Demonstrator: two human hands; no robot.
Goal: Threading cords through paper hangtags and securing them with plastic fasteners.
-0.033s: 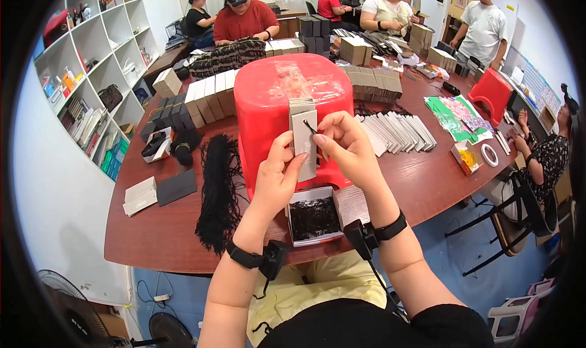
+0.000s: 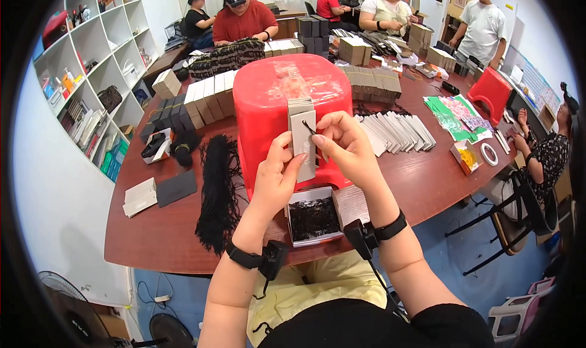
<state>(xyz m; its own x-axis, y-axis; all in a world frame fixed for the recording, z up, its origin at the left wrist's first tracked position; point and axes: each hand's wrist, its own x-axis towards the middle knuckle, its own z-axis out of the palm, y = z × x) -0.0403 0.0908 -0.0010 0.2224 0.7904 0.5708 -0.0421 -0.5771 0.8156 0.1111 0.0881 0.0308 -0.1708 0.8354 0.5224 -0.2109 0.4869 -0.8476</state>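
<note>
My left hand (image 2: 276, 172) pinches the left edge of a light grey printed card (image 2: 303, 146), held upright before an upturned red plastic stool (image 2: 262, 116). My right hand (image 2: 347, 141) is closed at the card's upper right, thumb and forefinger on a short black cord (image 2: 308, 127) that lies across the card near its top. More grey cards (image 2: 300, 104) show behind its upper edge, against the stool. Below my hands stands an open white box (image 2: 293, 229) with a tangle of black cords (image 2: 314, 218) in it.
On the table (image 2: 165, 238), a long bundle of black cords (image 2: 217, 189) lies left, beside loose cards (image 2: 140, 196) and a dark sheet (image 2: 176, 188). Fanned cards (image 2: 400, 132) lie right of the stool, near a box of yellow bands (image 2: 467, 157). Several people work around the table.
</note>
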